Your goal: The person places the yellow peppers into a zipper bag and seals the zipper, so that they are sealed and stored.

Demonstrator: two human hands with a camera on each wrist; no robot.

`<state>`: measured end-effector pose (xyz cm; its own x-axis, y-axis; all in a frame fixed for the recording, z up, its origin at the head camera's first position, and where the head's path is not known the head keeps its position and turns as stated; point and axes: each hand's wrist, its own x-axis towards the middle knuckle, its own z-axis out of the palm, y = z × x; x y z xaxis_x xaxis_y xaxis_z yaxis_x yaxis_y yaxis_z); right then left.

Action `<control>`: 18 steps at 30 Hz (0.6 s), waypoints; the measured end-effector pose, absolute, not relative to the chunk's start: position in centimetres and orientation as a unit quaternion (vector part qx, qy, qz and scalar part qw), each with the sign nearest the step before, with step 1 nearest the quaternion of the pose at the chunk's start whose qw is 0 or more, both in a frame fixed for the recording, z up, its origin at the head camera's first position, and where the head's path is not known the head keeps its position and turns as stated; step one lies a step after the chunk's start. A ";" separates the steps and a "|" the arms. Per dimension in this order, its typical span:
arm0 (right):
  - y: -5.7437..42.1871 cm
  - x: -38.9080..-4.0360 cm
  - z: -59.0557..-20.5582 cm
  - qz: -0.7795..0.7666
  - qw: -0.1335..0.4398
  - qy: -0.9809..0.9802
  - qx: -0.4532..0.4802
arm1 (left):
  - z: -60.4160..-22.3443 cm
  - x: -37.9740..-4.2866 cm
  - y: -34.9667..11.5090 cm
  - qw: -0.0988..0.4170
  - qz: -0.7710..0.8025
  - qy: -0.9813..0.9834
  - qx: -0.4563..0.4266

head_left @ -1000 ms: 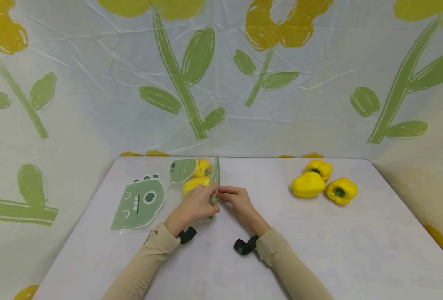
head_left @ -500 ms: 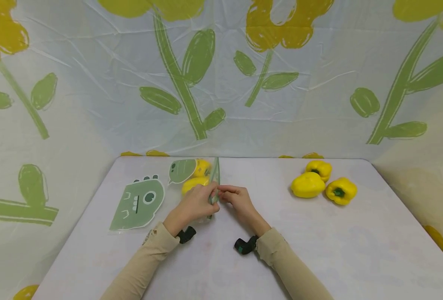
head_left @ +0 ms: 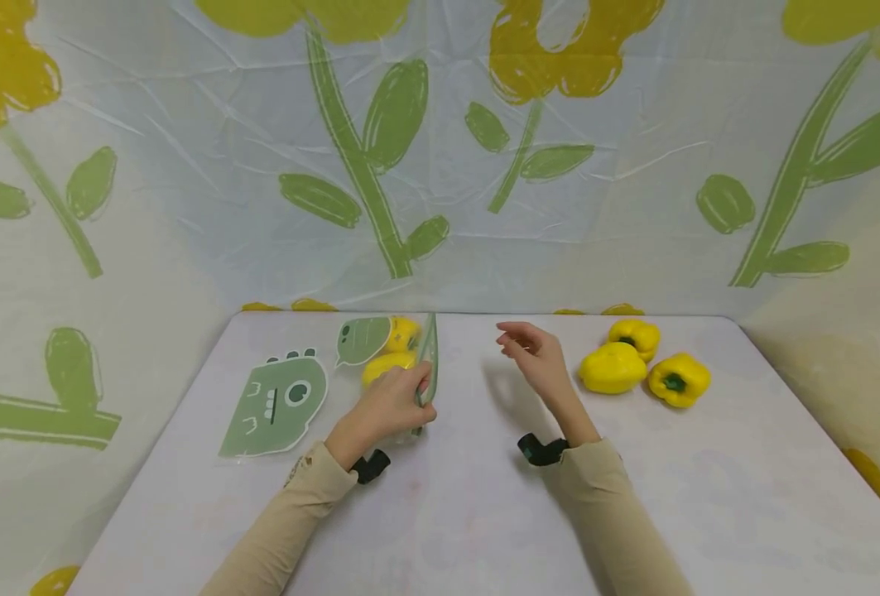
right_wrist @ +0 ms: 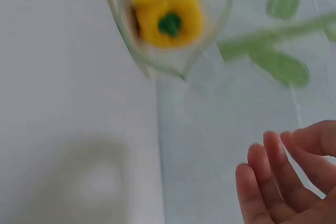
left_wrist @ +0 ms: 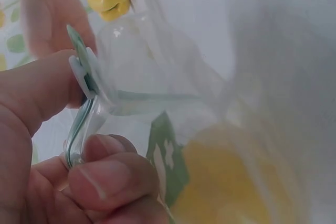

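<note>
A clear zip bag printed with a green one-eyed monster lies at the left of the table. Yellow bell peppers show inside it near its mouth. My left hand grips the bag's green-edged opening, thumb and fingers pinching the plastic in the left wrist view. In the right wrist view the mouth gapes, with two green stems visible inside. My right hand is raised over the table, fingers loosely bent and holding nothing. It is nearest to a yellow bell pepper on its right.
Two more yellow bell peppers lie beside that one, one behind and one at the right. The white table meets a flower-printed cloth along its back edge.
My right hand has left the bag's mouth and moved right and away from me, toward the loose peppers. My left hand keeps its grip on the bag.
</note>
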<state>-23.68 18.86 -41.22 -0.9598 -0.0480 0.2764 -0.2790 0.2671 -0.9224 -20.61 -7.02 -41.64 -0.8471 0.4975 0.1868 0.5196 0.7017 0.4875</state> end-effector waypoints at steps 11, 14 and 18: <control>29.1 -22.9 -38.9 0.449 0.182 -0.871 0.078 | -41.8 -20.7 -7.1 0.019 -0.271 -0.923 -0.274; 31.4 -22.3 -38.9 0.431 0.163 -0.885 0.066 | -41.8 -20.7 -7.1 0.017 -0.274 -0.922 -0.273; 33.8 -21.9 -39.3 0.418 0.111 -0.900 0.062 | -41.7 -20.6 -7.1 0.014 -0.276 -0.922 -0.271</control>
